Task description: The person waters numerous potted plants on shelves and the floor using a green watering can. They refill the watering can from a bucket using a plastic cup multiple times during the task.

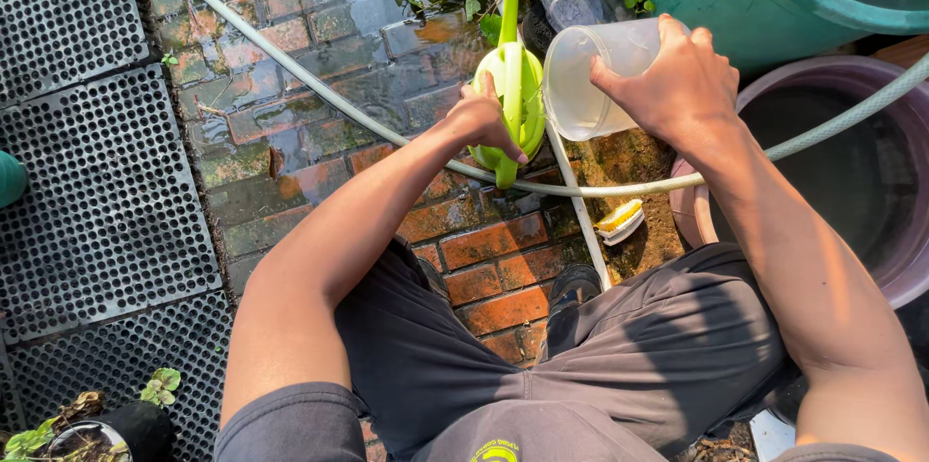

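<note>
The right hand (668,75), fingers wrapped round a clear plastic jug (590,75), tips it toward the green watering can (511,99), far on the wet brick floor (319,65). The left hand (484,119) grips the can; best kept steady, the jug's lip close over the opening.

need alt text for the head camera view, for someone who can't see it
Seen from above, a crouching person's right hand tips a clear plastic jug toward a lime green watering can steadied by the left hand. A pale hose crosses the wet brick paving, with a scrubbing brush nearby.
</note>
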`<state>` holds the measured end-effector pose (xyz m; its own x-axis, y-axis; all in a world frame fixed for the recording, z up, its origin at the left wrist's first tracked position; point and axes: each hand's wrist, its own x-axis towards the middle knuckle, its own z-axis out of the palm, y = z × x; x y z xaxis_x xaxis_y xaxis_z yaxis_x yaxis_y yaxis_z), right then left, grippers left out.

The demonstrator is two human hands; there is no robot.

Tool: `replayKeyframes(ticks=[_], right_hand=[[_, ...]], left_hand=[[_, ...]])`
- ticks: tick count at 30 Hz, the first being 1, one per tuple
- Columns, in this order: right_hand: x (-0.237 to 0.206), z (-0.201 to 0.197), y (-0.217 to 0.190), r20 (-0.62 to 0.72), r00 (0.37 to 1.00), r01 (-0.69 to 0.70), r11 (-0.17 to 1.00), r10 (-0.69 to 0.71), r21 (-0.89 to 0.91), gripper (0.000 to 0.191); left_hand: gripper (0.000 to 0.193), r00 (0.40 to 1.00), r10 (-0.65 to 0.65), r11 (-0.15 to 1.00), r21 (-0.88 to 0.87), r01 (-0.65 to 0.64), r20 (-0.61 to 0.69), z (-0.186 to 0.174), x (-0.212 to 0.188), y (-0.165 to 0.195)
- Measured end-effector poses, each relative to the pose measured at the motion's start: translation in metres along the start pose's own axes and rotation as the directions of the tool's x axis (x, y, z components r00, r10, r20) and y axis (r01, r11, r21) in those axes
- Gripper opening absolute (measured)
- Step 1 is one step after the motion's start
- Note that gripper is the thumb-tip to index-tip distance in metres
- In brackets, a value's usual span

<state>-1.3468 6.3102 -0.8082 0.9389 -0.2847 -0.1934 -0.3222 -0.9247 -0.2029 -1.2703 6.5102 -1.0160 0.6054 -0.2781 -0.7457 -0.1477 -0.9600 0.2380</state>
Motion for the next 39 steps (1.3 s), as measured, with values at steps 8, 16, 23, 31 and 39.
replayKeyframes(ticks=[8, 16, 23, 31, 39], right_hand=[[0.0, 0.002, -0.001, -0.032, 0.999, 0.012, 0.999, -0.013, -0.039, 0.106], [0.002, 0.006, -0.002, -0.112, 0.991, 0.056, 0.992, -0.069, -0.115, 0.11], [0.001, 0.007, 0.0, -0.167, 0.98, 0.085, 0.986, -0.108, -0.143, 0.113], [-0.001, 0.015, 0.004, -0.266, 0.944, 0.141, 0.967, -0.196, -0.211, 0.113], [-0.005, 0.021, 0.007, -0.351, 0.882, 0.225, 0.935, -0.314, -0.273, 0.114]], left_hand=[[0.178, 0.998, -0.048, 0.998, -0.043, 0.049, 0.034, -0.005, -0.006, 0.005], [0.181, 0.999, -0.033, 0.999, 0.013, 0.033, 0.029, -0.005, -0.004, 0.008], [0.181, 1.0, -0.005, 0.999, 0.032, 0.004, 0.024, -0.002, 0.0, 0.008], [0.18, 0.999, -0.037, 0.999, -0.018, 0.038, 0.027, -0.003, 0.001, 0.011], [0.182, 0.997, -0.057, 0.998, -0.033, 0.059, 0.058, -0.003, 0.009, 0.017]])
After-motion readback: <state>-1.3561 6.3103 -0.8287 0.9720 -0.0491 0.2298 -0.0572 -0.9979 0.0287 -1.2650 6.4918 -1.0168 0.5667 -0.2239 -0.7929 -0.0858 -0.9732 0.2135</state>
